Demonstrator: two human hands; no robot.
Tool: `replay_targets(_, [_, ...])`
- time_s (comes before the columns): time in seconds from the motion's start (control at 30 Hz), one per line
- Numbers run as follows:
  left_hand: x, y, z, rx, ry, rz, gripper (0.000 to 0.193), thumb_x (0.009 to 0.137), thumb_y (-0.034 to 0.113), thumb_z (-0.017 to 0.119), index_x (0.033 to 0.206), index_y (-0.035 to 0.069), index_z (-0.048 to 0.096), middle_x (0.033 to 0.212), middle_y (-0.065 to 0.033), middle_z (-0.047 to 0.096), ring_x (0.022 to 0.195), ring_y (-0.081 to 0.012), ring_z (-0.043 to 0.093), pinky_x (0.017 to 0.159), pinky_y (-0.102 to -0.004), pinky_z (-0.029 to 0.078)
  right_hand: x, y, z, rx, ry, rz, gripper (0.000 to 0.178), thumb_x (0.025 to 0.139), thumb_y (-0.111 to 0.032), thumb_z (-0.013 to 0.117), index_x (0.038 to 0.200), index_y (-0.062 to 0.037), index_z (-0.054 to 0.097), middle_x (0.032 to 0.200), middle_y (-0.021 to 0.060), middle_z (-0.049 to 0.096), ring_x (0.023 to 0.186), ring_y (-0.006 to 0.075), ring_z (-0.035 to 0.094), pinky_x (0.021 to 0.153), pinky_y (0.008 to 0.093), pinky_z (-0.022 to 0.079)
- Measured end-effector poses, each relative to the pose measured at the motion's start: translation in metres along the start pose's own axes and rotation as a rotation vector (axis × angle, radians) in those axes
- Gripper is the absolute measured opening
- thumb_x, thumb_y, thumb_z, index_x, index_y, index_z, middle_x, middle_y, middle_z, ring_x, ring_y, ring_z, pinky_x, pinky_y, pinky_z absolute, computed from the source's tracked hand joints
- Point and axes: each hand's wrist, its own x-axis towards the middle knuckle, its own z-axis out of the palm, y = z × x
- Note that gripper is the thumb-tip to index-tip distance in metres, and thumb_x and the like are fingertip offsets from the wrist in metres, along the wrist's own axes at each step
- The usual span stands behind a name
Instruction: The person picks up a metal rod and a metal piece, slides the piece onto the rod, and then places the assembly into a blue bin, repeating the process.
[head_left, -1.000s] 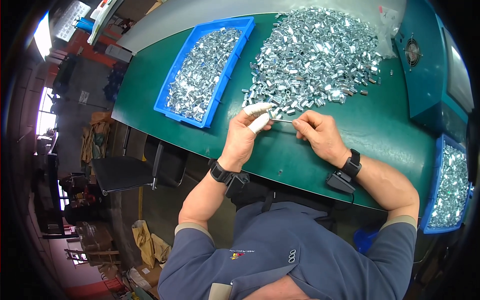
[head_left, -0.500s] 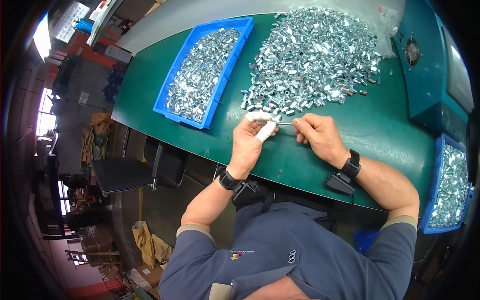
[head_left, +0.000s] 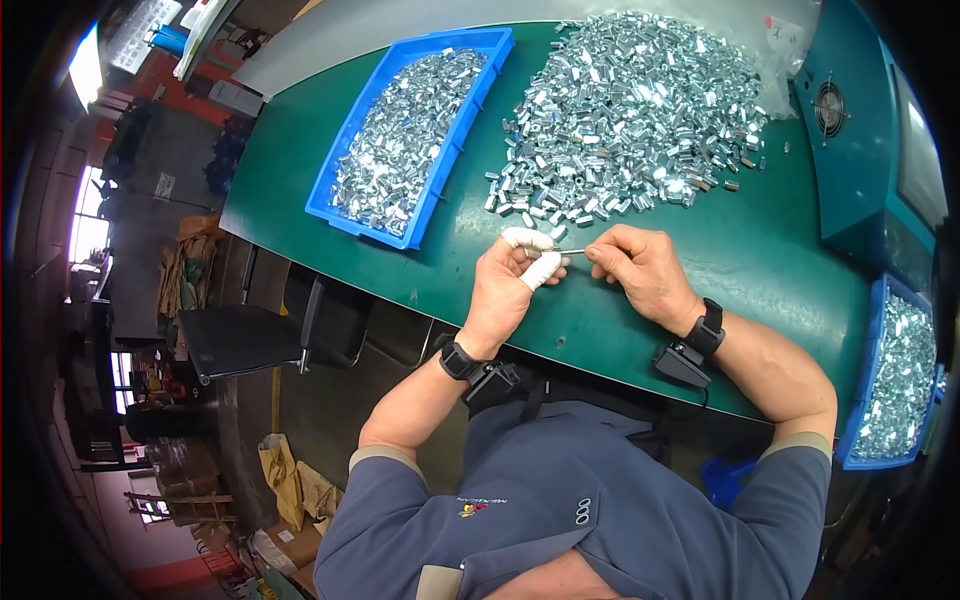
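Note:
My left hand [head_left: 505,290], with white wraps on its thumb and forefinger, is closed in a pinch. Whatever lies between those fingertips is hidden. A thin metal rod [head_left: 572,251] runs level from the left fingertips to my right hand [head_left: 645,273], whose thumb and forefinger grip its right end. Both hands hover over the near part of the green table, just this side of a large heap of small, shiny metal sleeves or long nuts [head_left: 630,110]. A few loose pieces lie at the heap's near edge, close beyond my left fingertips.
A blue tray [head_left: 428,185] full of similar metal pieces stands left on the green table [head_left: 400,278]. Another filled blue tray [head_left: 853,440] is at far right, below a teal machine [head_left: 850,175] with a fan. A clear plastic bag [head_left: 776,80] touches the heap. A black chair [head_left: 245,335] stands left.
My left fingertips have shifted slightly right, toward my right hand, and less of the rod shows between them. My right hand stays almost in place. The view has moved a little.

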Motion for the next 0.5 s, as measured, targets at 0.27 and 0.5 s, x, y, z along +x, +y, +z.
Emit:
replay_targets(0.27, [-0.003, -0.002, 0.009, 0.006, -0.054, -0.03, 0.02, 0.096, 0.003, 0.07, 0.114, 0.002, 0.062, 0.101, -0.0093, 0.073, 0.087, -0.0159, 0.072, 0.077, -0.0269, 0.059, -0.002, -0.003, 0.003, -0.055, -0.03, -0.018, 0.013, 0.098, -0.011, 0.071, 0.099, 0.0016, 0.072, 0.082, 0.0017, 0.07, 0.076, 0.0062, 0.061, 0.067, 0.0237, 0.05])
replay_targets(0.5, [-0.005, -0.003, -0.004, 0.046, -0.037, -0.01, 0.02, 0.096, 0.003, 0.071, 0.115, 0.002, 0.064, 0.103, -0.0083, 0.073, 0.088, -0.0149, 0.071, 0.08, -0.0278, 0.057, -0.002, -0.005, 0.005, -0.056, -0.026, -0.046, 0.013, 0.098, -0.011, 0.07, 0.102, 0.0015, 0.071, 0.086, 0.0022, 0.071, 0.08, 0.0072, 0.062, 0.073, 0.0244, 0.051])
